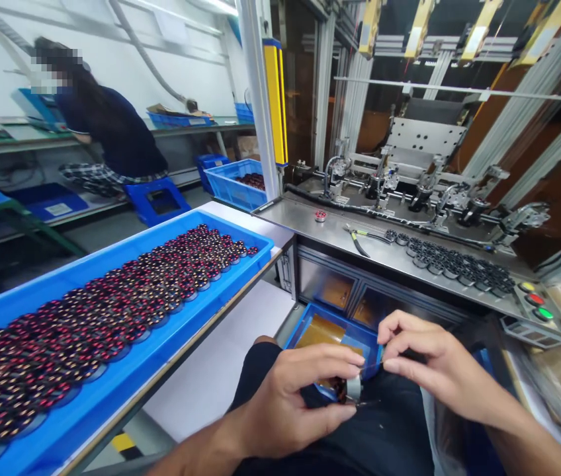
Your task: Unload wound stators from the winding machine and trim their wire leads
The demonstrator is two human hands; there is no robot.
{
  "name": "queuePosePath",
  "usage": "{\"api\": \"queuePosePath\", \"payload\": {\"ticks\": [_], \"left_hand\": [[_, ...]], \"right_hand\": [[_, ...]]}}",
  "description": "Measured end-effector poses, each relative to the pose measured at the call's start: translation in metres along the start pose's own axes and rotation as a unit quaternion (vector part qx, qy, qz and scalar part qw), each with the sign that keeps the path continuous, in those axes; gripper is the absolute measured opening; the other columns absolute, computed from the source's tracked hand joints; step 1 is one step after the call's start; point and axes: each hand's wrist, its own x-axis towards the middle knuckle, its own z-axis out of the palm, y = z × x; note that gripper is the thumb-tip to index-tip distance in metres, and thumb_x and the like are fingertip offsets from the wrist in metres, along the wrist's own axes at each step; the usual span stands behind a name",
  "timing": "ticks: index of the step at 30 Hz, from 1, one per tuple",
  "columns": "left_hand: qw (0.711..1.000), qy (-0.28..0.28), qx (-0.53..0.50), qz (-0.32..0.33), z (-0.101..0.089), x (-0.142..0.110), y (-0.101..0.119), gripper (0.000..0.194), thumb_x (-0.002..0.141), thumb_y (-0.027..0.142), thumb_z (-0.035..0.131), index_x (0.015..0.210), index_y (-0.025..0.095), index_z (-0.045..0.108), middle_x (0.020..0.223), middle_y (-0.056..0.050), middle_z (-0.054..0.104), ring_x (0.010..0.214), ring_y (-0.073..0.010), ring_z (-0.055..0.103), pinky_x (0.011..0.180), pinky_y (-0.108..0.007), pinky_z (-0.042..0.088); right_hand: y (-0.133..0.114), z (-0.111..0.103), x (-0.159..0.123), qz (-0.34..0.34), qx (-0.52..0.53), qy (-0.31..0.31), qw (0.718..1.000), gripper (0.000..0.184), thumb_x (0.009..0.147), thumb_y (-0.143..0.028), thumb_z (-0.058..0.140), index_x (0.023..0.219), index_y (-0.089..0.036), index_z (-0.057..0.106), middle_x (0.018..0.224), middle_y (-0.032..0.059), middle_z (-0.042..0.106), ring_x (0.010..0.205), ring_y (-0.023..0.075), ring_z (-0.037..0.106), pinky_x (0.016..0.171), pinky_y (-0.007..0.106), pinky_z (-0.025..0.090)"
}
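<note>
My left hand (295,396) is closed around a small round wound coil part (348,390), pinched between thumb and fingers over my lap. My right hand (434,367) is beside it, thumb and forefinger pinched on a fine wire or thin strand (378,362) that runs from the part; what it grips is too thin to name surely. A long blue tray (161,360) full of several dark coil parts with red-copper windings lies to my left. Below my hands sits a small blue bin (360,334) with a brown sheet in it.
A steel machine bench (384,254) ahead carries rows of black ring parts (459,264), pliers (360,241), fixtures and coloured buttons (536,301). A yellow light curtain post (275,99) stands at its left. Another person (106,132) sits at a far bench among blue bins.
</note>
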Motion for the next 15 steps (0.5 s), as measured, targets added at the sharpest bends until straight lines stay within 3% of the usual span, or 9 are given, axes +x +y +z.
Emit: {"api": "queuePosePath", "payload": {"ticks": [2, 3, 4, 6, 10, 15], "left_hand": [[0.996, 0.047, -0.057, -0.058, 0.003, -0.004, -0.005, 0.045, 0.071, 0.006, 0.080, 0.112, 0.024, 0.071, 0.115, -0.009, 0.074, 0.106, -0.0214, 0.071, 0.085, -0.024, 0.059], [0.989, 0.074, -0.090, -0.091, 0.005, -0.005, -0.008, 0.043, 0.073, 0.007, 0.079, 0.111, 0.025, 0.072, 0.117, -0.009, 0.073, 0.105, -0.0210, 0.071, 0.083, -0.023, 0.059], [0.980, 0.097, -0.123, -0.125, 0.007, -0.006, -0.011, 0.040, 0.075, 0.008, 0.078, 0.111, 0.025, 0.072, 0.119, -0.009, 0.072, 0.103, -0.0202, 0.071, 0.082, -0.022, 0.059], [0.959, 0.125, -0.187, -0.174, 0.010, -0.007, -0.016, 0.035, 0.078, 0.011, 0.077, 0.111, 0.023, 0.071, 0.122, -0.009, 0.070, 0.097, -0.0183, 0.072, 0.084, -0.024, 0.059], [0.933, 0.155, -0.258, -0.197, 0.009, -0.006, -0.015, 0.023, 0.082, 0.020, 0.076, 0.105, 0.020, 0.072, 0.116, -0.010, 0.071, 0.092, -0.0164, 0.070, 0.081, -0.024, 0.058], [0.908, 0.221, -0.274, -0.226, 0.001, -0.003, -0.010, 0.017, 0.081, 0.026, 0.076, 0.095, 0.017, 0.073, 0.110, -0.010, 0.073, 0.087, -0.0161, 0.069, 0.074, -0.025, 0.059]], "right_hand": [[0.022, -0.016, 0.028, -0.004, -0.085, 0.039, 0.996, 0.017, 0.089, -0.040, 0.066, 0.087, -0.023, 0.071, 0.101, 0.0064, 0.069, 0.092, 0.0214, 0.066, 0.083, 0.035, 0.054], [0.036, -0.023, 0.044, 0.002, -0.155, 0.090, 0.984, 0.023, 0.087, -0.045, 0.067, 0.094, -0.023, 0.071, 0.105, 0.0073, 0.069, 0.098, 0.0230, 0.066, 0.089, 0.038, 0.053], [0.053, -0.029, 0.061, 0.017, -0.200, 0.136, 0.970, 0.028, 0.087, -0.046, 0.067, 0.100, -0.021, 0.070, 0.111, 0.0100, 0.068, 0.104, 0.0253, 0.064, 0.094, 0.041, 0.051], [0.089, -0.036, 0.093, 0.049, -0.251, 0.169, 0.952, 0.038, 0.087, -0.043, 0.066, 0.114, -0.016, 0.067, 0.123, 0.0167, 0.064, 0.117, 0.0292, 0.060, 0.105, 0.045, 0.045], [0.148, -0.030, 0.134, 0.117, -0.323, 0.133, 0.930, 0.058, 0.085, -0.042, 0.070, 0.131, -0.010, 0.057, 0.143, 0.0219, 0.051, 0.134, 0.0338, 0.047, 0.113, 0.051, 0.036], [0.182, -0.023, 0.145, 0.159, -0.381, 0.063, 0.909, 0.056, 0.093, -0.049, 0.056, 0.138, -0.015, 0.049, 0.145, 0.0165, 0.050, 0.135, 0.0319, 0.045, 0.111, 0.056, 0.034]]}}
